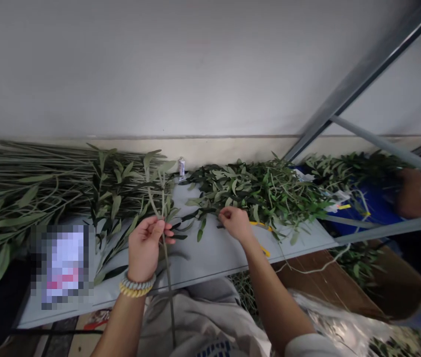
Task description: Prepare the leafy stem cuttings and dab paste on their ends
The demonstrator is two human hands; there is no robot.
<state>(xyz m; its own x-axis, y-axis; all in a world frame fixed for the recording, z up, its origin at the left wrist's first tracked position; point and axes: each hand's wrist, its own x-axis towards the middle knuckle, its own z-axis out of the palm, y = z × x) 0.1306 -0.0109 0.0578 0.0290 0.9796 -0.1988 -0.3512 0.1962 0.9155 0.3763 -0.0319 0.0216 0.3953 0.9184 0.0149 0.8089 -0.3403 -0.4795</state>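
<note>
My left hand (147,245), with coiled bands at the wrist, pinches the green stem (168,277) of a leafy artificial branch. The stem hangs down in front of my shirt, and its leaves spread above my fingers. To the right, my right hand (236,223) is closed at the left edge of a pile of leafy sprigs (270,191); whatever lies between its fingertips is too small to make out. Something yellow (260,225) lies partly behind my right wrist on the grey table (210,258).
Long-stemmed branches (35,173) are heaped on the left, near a blurred screen (65,263). A small bottle (182,166) stands by the wall. Metal bars (392,230) cross the right side, beside a cardboard box (399,282) and another person's arm (413,193).
</note>
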